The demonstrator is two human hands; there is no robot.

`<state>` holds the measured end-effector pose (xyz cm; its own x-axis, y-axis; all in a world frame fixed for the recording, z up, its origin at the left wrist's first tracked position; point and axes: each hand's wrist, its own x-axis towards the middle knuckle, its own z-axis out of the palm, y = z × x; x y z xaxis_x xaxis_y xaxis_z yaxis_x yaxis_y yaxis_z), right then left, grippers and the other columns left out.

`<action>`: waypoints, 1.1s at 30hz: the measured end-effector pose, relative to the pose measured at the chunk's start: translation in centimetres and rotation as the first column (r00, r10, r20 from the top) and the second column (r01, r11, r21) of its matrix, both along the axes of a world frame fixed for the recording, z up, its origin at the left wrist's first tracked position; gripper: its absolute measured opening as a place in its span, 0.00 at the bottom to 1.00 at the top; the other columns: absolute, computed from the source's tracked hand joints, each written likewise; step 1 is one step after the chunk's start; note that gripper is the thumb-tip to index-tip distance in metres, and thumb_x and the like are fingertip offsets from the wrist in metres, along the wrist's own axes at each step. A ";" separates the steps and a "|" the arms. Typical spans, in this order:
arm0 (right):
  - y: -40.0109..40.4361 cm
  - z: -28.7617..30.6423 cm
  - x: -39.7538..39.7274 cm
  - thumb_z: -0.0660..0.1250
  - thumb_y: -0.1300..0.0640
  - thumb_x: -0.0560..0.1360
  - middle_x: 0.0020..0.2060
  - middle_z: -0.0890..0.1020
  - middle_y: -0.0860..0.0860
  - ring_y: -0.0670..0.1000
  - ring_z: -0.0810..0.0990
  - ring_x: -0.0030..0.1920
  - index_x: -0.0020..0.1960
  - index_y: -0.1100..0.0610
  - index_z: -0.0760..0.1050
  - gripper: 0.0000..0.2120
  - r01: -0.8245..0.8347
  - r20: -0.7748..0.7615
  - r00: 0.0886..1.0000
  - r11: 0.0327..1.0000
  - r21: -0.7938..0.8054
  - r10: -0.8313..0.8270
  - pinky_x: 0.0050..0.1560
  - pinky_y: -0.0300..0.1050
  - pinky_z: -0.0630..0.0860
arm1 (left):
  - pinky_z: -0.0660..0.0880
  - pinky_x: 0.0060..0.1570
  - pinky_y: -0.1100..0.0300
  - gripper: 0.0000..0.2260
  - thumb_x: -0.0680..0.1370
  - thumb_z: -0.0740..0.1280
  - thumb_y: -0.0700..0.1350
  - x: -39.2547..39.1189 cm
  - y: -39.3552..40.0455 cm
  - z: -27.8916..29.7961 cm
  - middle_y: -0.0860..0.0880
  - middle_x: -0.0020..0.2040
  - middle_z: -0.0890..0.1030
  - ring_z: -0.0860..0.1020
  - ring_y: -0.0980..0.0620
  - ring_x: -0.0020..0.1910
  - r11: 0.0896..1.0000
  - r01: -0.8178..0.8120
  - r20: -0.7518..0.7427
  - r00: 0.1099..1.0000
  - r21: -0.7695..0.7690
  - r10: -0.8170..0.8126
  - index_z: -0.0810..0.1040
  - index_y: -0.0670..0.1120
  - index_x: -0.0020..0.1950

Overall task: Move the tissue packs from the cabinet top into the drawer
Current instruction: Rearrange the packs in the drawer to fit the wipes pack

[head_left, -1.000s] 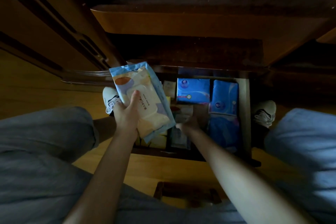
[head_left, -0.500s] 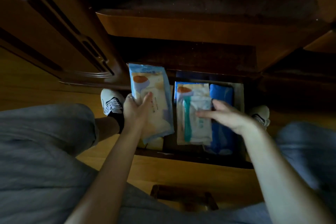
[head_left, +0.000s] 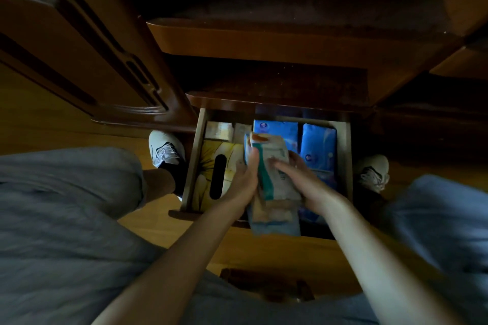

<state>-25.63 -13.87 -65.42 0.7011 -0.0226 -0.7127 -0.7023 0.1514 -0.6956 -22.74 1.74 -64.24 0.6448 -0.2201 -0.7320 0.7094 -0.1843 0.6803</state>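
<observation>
Squeezing two soft cream-and-teal plastic tissue packs point(head_left: 273, 179) together now, left hand point(head_left: 244, 179) and right hand point(head_left: 303, 182) both gripping, lowering into the open wooden drawer point(head_left: 194, 166) (a moment ago held apart).

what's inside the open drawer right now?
Drawer: yellow tissue box, blue tissue packs, small boxes. Both hands hold wipe packs over its middle, hiding what lies beneath.
</observation>
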 end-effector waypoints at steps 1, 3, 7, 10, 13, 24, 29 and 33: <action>-0.6 -0.3 -0.3 0.76 0.43 0.71 0.53 0.87 0.50 0.52 0.87 0.53 0.66 0.46 0.75 0.25 0.004 -0.072 0.997 1.000 -0.009 -0.004 0.56 0.54 0.83 | 0.80 0.48 0.59 0.26 0.78 0.59 0.68 -0.1 -0.3 -0.2 0.49 0.60 0.79 0.81 0.56 0.52 1.000 0.015 -0.035 0.999 0.013 -0.014 0.70 0.50 0.66; -1.5 -1.3 -0.9 0.79 0.39 0.64 0.51 0.87 0.53 0.56 0.86 0.52 0.62 0.47 0.78 0.29 -0.033 -0.219 0.976 0.994 -0.101 0.010 0.59 0.58 0.81 | 0.78 0.42 0.65 0.15 0.80 0.65 0.58 -0.4 -0.6 -1.1 0.49 0.58 0.81 0.81 0.57 0.48 0.993 0.106 -0.082 0.991 0.048 -0.101 0.74 0.51 0.62; -1.4 -2.9 -1.6 0.79 0.37 0.64 0.47 0.87 0.54 0.56 0.86 0.50 0.56 0.52 0.80 0.27 -0.130 -0.372 0.927 0.974 -0.185 0.052 0.49 0.49 0.82 | 0.79 0.53 0.56 0.24 0.80 0.67 0.55 -1.6 -0.7 -2.6 0.46 0.62 0.80 0.80 0.49 0.57 0.959 0.261 -0.161 0.957 0.107 -0.243 0.72 0.44 0.71; -0.4 -3.6 -1.3 0.78 0.37 0.66 0.44 0.88 0.52 0.52 0.87 0.46 0.55 0.51 0.81 0.24 -0.130 -0.369 0.927 0.981 -0.145 0.068 0.42 0.44 0.82 | 0.80 0.48 0.58 0.21 0.79 0.67 0.52 -1.5 -0.1 -2.8 0.46 0.59 0.82 0.82 0.50 0.53 0.966 0.225 -0.110 0.971 0.127 -0.212 0.74 0.44 0.69; 0.5 -3.8 -0.8 0.76 0.41 0.72 0.45 0.88 0.48 0.48 0.87 0.44 0.59 0.48 0.80 0.19 -0.025 -0.238 0.971 0.989 -0.146 -0.011 0.38 0.41 0.82 | 0.78 0.40 0.66 0.19 0.78 0.70 0.50 -0.9 0.5 -2.5 0.48 0.58 0.83 0.83 0.54 0.51 0.981 0.174 -0.028 0.985 0.083 -0.173 0.74 0.49 0.68; 0.1 -2.1 2.0 0.71 0.34 0.73 0.75 0.67 0.57 0.55 0.75 0.66 0.82 0.59 0.46 0.53 -0.274 -0.245 0.950 0.898 -0.344 0.195 0.52 0.44 0.74 | 0.81 0.47 0.64 0.42 0.73 0.77 0.48 -1.0 0.8 -1.8 0.48 0.70 0.75 0.79 0.50 0.62 0.991 -0.058 -0.106 0.993 -0.121 0.045 0.56 0.50 0.80; -0.4 1.4 0.6 0.63 0.37 0.79 0.76 0.61 0.39 0.42 0.70 0.69 0.78 0.36 0.53 0.32 -0.193 -0.053 0.981 0.973 -0.128 0.187 0.64 0.42 0.71 | 0.81 0.42 0.64 0.40 0.67 0.81 0.45 -1.9 0.7 -0.9 0.52 0.64 0.78 0.80 0.52 0.58 0.967 -0.193 -0.022 0.981 -0.166 0.192 0.62 0.58 0.72; -0.6 3.7 0.9 0.66 0.49 0.81 0.75 0.66 0.37 0.47 0.71 0.73 0.80 0.36 0.53 0.33 -0.158 0.068 0.985 0.987 -0.025 0.160 0.69 0.47 0.73 | 0.82 0.47 0.57 0.22 0.68 0.80 0.52 -2.2 0.8 -0.5 0.50 0.58 0.85 0.84 0.50 0.55 0.922 -0.215 0.000 0.974 -0.321 0.227 0.80 0.56 0.61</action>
